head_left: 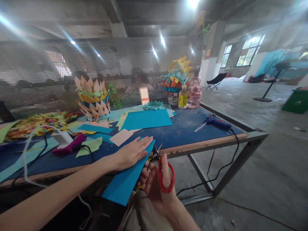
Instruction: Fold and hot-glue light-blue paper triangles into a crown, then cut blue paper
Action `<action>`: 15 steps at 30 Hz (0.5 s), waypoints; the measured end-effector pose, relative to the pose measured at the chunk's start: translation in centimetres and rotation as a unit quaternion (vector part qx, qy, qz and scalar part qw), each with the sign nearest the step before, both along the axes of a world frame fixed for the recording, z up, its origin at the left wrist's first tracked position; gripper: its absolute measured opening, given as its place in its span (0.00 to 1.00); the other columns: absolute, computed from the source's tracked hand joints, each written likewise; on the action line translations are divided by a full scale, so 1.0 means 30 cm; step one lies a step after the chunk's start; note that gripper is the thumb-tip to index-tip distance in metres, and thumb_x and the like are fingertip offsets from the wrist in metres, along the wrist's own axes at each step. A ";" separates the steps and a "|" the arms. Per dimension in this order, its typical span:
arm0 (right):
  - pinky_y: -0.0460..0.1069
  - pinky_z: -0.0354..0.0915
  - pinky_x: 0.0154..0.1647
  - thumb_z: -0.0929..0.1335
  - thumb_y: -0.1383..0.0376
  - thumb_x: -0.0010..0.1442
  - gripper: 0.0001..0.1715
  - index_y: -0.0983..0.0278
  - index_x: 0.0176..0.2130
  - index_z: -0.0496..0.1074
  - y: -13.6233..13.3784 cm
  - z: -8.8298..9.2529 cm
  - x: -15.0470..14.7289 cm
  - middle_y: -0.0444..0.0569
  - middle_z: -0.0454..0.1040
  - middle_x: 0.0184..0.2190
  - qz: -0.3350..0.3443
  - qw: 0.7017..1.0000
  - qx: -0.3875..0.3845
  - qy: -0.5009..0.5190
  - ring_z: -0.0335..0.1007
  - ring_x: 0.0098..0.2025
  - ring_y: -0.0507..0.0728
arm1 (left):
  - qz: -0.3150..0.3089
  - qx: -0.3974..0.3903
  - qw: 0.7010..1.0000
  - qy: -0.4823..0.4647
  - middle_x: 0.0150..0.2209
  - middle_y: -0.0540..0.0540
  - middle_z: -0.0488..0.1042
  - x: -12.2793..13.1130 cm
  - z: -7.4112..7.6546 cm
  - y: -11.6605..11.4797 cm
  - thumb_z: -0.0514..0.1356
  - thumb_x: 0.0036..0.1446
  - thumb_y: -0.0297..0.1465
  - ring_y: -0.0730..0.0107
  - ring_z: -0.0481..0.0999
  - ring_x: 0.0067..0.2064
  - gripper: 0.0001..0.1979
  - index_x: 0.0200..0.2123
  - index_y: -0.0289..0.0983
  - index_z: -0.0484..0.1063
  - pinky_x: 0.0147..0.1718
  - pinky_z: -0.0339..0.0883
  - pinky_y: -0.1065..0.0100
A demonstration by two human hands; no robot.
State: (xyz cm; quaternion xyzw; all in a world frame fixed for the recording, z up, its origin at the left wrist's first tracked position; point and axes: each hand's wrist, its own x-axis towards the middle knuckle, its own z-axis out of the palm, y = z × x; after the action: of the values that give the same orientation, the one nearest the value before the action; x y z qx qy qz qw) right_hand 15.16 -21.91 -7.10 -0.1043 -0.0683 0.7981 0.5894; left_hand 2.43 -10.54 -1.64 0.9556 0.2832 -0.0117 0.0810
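My left hand (pixel 134 150) lies flat, fingers stretched out, on a strip of blue paper (pixel 124 183) at the table's front edge. Part of the strip hangs over the edge toward me. Beside it, my right hand (pixel 158 183) grips red-handled scissors (pixel 172 179); the thumb is through one loop and the blades (pixel 157 150) stand apart, pointing to the table. My fingers partly hide the other handle. The blades are close to the strip's right edge; I cannot tell whether they touch it. Behind the left hand lie a pale pink sheet (pixel 121 137) and a larger blue sheet (pixel 148 119).
Stacked paper crowns (pixel 92 99), a green bottle (pixel 115 96), a yellow bottle (pixel 183 97) and a pink jug (pixel 194 93) stand at the back. A blue glue gun (pixel 218 122) lies right, its cord hanging off the table. A purple power strip (pixel 68 146) and paper scraps are left.
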 end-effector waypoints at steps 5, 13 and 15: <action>0.46 0.60 0.29 0.58 0.37 0.56 0.36 0.65 0.32 0.70 -0.008 -0.031 0.006 0.43 0.62 0.20 0.003 1.000 0.016 -0.019 0.60 0.23 0.51 | -0.001 0.000 1.000 -0.003 0.69 0.50 0.39 0.001 0.002 -0.003 0.36 0.67 0.46 0.66 0.39 0.68 0.30 0.68 0.44 0.33 0.65 0.32 0.60; 0.46 0.59 0.28 0.57 0.36 0.56 0.37 0.65 0.34 0.70 -0.033 -0.038 0.023 0.43 0.64 0.21 0.028 0.999 0.017 -0.033 0.61 0.24 0.51 | 0.006 -0.007 1.000 -0.002 0.69 0.51 0.37 -0.001 0.004 -0.003 0.35 0.67 0.46 0.65 0.39 0.68 0.30 0.68 0.44 0.33 0.65 0.32 0.60; 0.46 0.58 0.27 0.57 0.36 0.56 0.37 0.66 0.34 0.70 -0.045 -0.033 0.021 0.44 0.64 0.22 0.036 0.999 0.025 -0.029 0.61 0.24 0.51 | 0.012 -0.017 1.000 -0.001 0.69 0.51 0.37 0.002 0.011 -0.007 0.36 0.67 0.47 0.66 0.38 0.69 0.30 0.68 0.43 0.34 0.65 0.31 0.61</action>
State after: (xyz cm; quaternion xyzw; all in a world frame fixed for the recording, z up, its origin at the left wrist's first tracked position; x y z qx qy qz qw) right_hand 15.78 -23.28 -8.07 -0.1099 -0.1093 0.8137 0.5602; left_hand 2.49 -10.74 -1.31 0.9506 0.2942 -0.0149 0.0978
